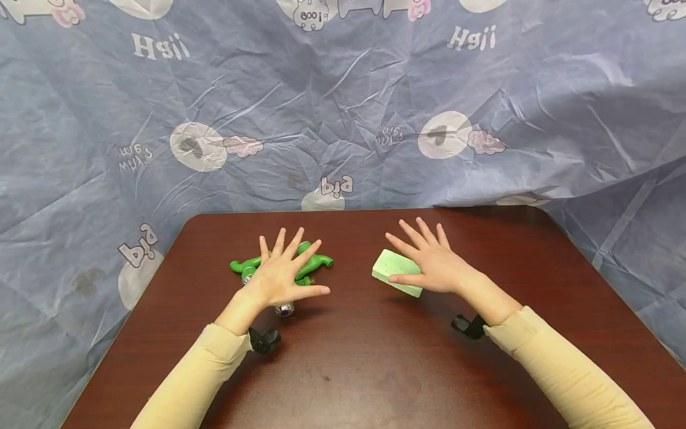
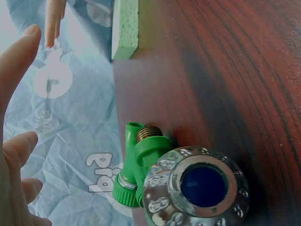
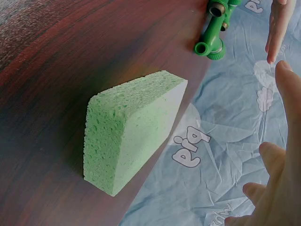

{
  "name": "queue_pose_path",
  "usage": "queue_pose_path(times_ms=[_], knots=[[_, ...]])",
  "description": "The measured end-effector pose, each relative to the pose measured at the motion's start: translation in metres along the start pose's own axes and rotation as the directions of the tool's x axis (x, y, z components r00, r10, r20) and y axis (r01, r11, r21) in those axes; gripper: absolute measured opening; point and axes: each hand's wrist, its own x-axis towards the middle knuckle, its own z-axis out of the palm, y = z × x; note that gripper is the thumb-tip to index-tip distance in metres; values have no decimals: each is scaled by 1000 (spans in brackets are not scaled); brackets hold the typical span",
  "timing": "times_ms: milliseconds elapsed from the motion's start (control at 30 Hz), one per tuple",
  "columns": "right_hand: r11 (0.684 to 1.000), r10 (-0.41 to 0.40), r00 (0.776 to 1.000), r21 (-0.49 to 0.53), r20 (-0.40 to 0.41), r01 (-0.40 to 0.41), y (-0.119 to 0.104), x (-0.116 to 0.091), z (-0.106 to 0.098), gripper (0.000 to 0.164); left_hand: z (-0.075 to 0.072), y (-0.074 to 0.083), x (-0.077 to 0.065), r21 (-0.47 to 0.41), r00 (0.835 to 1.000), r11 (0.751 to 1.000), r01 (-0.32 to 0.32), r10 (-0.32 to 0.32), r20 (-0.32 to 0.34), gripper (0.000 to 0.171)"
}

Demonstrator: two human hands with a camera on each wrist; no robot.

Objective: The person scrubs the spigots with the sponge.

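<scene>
My left hand (image 1: pixel 277 279) is held over green plastic taps (image 1: pixel 316 262), its fingers straight and spread, holding nothing. It hides part of them, so I cannot tell how many lie there. In the left wrist view, one tap (image 2: pixel 141 165) shows a brass threaded end and a round chrome knob (image 2: pixel 235 188) with a dark blue centre. On the right, my right hand (image 1: pixel 436 262) is spread above a light green sponge block (image 1: pixel 388 262), covering its right end in the head view. From the right wrist view the sponge (image 3: pixel 141 127) lies on the table, apart from the fingers.
A dark reddish-brown wooden table (image 1: pixel 343 369) with rounded far corners bears everything. Behind it hangs a wrinkled blue printed cloth (image 1: pixel 321 107). Black wrist mounts sit under the left wrist (image 1: pixel 265 341) and the right wrist (image 1: pixel 468 326).
</scene>
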Motion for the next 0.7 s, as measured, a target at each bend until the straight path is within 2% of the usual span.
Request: queue_pose_path(times_ms=[200, 433, 567, 700], knots=[[999, 24, 1000, 25, -11, -23, 2, 0, -2, 88, -2, -4, 0, -57, 999, 998, 32, -32, -7, 93], [991, 55, 998, 120, -37, -51, 5, 0, -4, 87, 5, -10, -2, -182, 993, 980, 75, -90, -73, 92], [977, 70, 997, 207, -43, -59, 7, -1, 0, 88, 14, -14, -4, -274, 980, 956, 104, -145, -134, 88], [934, 91, 995, 350, -42, -70, 9, -3, 6, 91, 22, -18, -5, -361, 951, 923, 131, -219, -216, 82]])
